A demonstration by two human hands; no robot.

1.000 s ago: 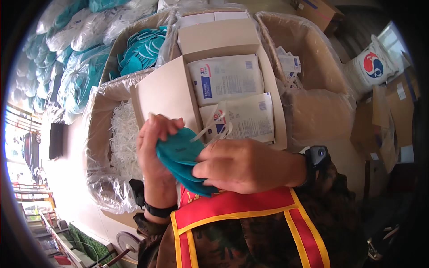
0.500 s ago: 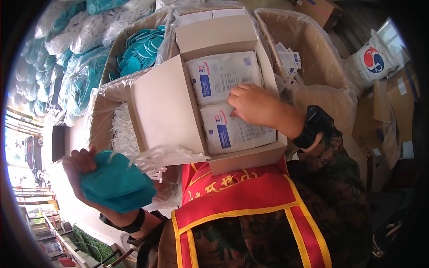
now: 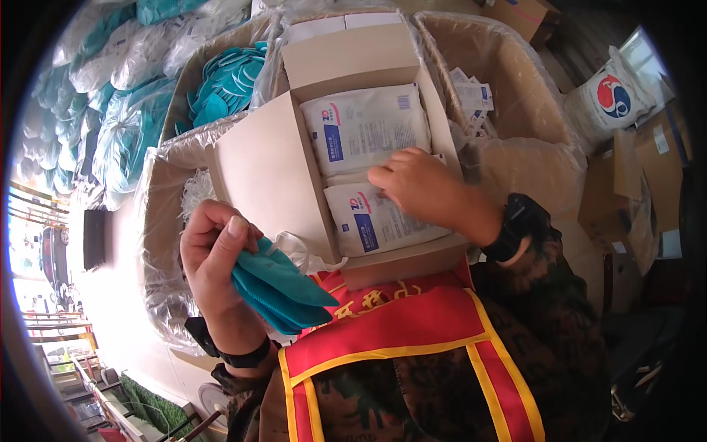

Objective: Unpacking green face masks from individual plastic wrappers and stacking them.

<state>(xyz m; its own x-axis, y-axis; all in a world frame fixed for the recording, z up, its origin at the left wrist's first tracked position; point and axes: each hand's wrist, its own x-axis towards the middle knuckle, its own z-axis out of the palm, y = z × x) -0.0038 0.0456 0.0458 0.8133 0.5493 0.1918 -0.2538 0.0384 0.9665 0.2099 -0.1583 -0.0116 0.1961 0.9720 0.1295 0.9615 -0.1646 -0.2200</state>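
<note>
A few teal face masks point(image 3: 276, 289) with white ear loops are pinched between the thumb and fingers of my left hand point(image 3: 221, 254), left of the open cardboard box point(image 3: 269, 173). Two groups of white printed packets fill the box, a far packet point(image 3: 364, 125) and a near packet point(image 3: 383, 221). My right hand point(image 3: 416, 184) rests over the gap between them, its fingers curled against the far edge of the near packet. The fingertips are partly hidden there.
A lined carton behind on the left holds teal masks point(image 3: 224, 85). White straps point(image 3: 195, 193) lie in the nearer left carton. Small packets point(image 3: 473, 96) sit in a lined carton on the right. A white sack point(image 3: 611, 88) and bagged masks point(image 3: 136, 140) stand around.
My left hand has brought the masks rightward, closer to the box, and turned them. My right hand has shifted slightly, and the gap between the two packets has widened.
</note>
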